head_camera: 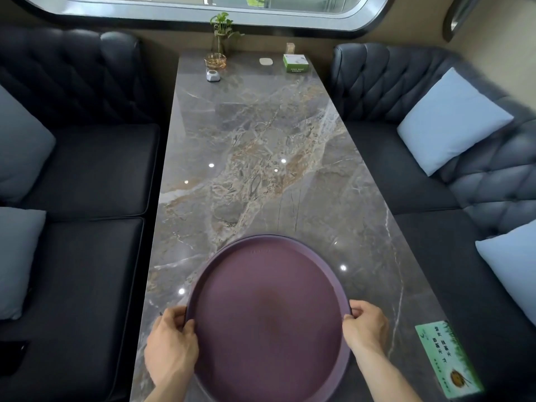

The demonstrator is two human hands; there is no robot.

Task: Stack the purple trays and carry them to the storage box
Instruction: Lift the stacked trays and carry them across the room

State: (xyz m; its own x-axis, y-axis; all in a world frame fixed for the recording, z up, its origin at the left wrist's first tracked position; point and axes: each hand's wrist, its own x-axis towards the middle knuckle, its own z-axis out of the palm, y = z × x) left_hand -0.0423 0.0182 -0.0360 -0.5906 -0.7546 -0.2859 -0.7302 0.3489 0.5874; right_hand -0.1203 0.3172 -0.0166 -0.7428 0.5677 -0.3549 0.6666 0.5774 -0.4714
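A round purple tray [268,317] lies at the near end of the marble table [261,158]. The rim of a second purple tray shows just under it along the far-left edge, so the trays are stacked. My left hand [171,343] grips the left rim, with the thumb on top. On the opposite side, my right hand [366,326] holds the right rim the same way. The near part of the tray runs out of view at the bottom. No storage box is in sight.
Dark tufted sofas flank the table, with pale blue cushions [451,120] on them. At the far end stand a plant in a vase [222,33], a glass ashtray [215,60], a small white device [213,75] and a green tissue box [295,62]. A green sticker [446,358] marks the near right corner.
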